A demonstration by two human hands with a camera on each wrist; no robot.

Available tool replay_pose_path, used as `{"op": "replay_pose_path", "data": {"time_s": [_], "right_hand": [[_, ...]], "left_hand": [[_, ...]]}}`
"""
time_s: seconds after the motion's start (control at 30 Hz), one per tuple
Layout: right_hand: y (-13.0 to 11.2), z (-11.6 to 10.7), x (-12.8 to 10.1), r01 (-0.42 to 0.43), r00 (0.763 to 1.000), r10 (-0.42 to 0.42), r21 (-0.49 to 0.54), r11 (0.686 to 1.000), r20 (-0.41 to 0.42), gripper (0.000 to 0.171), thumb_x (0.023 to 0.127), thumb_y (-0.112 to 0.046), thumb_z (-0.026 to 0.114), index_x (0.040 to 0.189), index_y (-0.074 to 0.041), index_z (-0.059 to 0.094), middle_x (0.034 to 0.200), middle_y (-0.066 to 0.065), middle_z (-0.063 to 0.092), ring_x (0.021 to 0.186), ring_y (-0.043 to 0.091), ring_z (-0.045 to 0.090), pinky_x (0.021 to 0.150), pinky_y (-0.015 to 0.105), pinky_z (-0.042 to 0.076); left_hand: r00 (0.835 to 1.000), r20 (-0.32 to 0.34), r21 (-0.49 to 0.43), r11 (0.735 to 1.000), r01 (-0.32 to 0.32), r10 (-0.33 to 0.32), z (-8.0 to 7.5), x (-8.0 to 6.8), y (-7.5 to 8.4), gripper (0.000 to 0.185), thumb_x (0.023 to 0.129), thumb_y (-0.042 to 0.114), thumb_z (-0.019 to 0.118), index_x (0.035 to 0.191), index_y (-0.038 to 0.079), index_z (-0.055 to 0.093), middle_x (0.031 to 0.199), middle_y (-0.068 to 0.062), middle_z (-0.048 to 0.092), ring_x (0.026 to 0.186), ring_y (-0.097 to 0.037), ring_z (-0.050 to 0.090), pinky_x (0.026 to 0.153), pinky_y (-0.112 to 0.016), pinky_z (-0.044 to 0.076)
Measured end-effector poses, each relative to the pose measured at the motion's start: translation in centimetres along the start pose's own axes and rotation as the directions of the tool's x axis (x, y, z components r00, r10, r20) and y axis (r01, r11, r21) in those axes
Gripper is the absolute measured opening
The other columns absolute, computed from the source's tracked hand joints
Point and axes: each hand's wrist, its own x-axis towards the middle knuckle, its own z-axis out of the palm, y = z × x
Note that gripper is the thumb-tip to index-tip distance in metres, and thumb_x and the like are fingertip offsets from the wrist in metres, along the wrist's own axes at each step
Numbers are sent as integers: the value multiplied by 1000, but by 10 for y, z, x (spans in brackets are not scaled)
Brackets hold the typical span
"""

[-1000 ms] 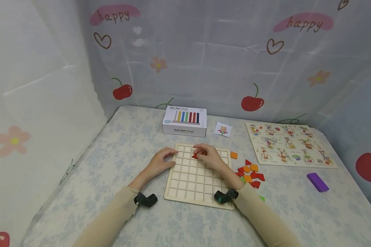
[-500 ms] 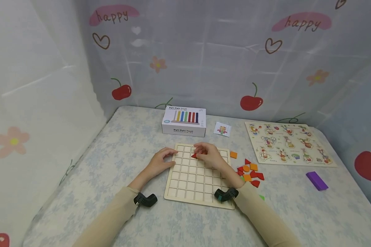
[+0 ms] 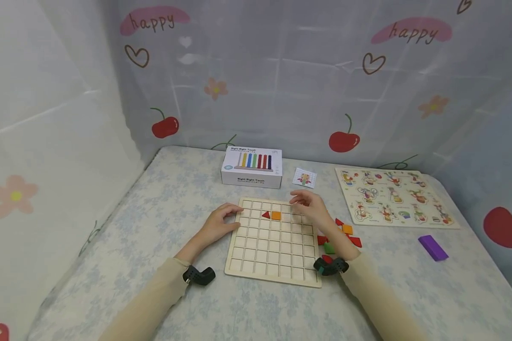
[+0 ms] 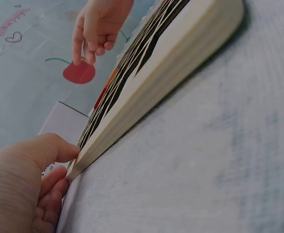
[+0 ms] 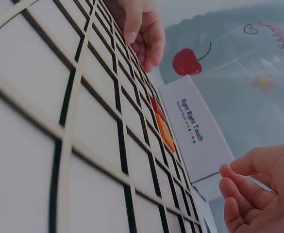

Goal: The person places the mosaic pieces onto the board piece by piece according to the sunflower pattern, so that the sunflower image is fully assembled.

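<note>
Resting against the far left corner of the wooden grid board (image 3: 273, 244), the person's left hand (image 3: 218, 223) has its fingers curled round the board's edge, thumb on top, as the left wrist view shows. On the board, in its second row from the far edge, a red triangle (image 3: 265, 215) and an orange square (image 3: 276, 215) sit side by side, touching. The right hand (image 3: 312, 210) hovers over the board's far right part, just right of the orange square, fingers released and loosely bent, grasping nothing. Just off the board's right edge lies a small heap of loose pieces (image 3: 340, 234) in red, orange and green. Beyond the board's far edge stands a white abacus toy box (image 3: 251, 166), with a small picture card (image 3: 305, 177) to its right. Well right of the board lies an animal peg puzzle (image 3: 392, 198), and nearer, a purple block (image 3: 433, 247). Everything sits on a counter with a pale blue flowered cloth (image 3: 170, 189).
</note>
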Motion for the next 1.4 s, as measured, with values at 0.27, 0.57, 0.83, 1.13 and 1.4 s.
{"op": "replay_pose_path", "data": {"time_s": [0.27,0.57,0.83,1.13,1.4], "right_hand": [[26,-44,-24,-65,991,46,-150,987,-128,35,87,2,62,122,6,58,102,25,67,88,25,62,73,16,49],[42,-82,-54,-198,969,144,-277,940,-201,37,88,-1,63,124,3,57,107,23,66,93,30,61,74,9,45],[53,-82,-66,-164,979,127,-250,954,-158,43,83,1,67,125,5,56,107,23,66,89,23,60,69,8,48],[58,-80,-67,-151,985,118,-284,947,-127,43,85,0,67,126,3,56,111,22,66,95,30,58,73,12,46],[57,-79,-68,-139,982,97,-284,949,-160,40,84,-1,68,122,3,58,106,22,67,90,25,59,70,11,47]], "left_hand": [[1000,10,37,999,-20,19,-2,0,-6,38,87,13,68,124,11,62,126,-8,58,119,-26,54,105,-46,43],[1000,-1,61,998,-16,16,-2,0,-5,38,86,12,68,124,11,62,126,-8,59,120,-26,54,104,-45,44],[1000,7,63,998,-9,9,-1,1,-5,38,87,12,68,124,11,62,127,-8,58,120,-25,54,104,-45,44],[1000,2,54,999,-9,9,1,1,-6,38,86,11,68,124,10,62,126,-8,58,121,-25,54,104,-44,44],[1000,8,43,999,2,-3,1,2,-5,38,86,12,68,124,12,62,126,-6,58,122,-24,53,105,-45,43]]}}
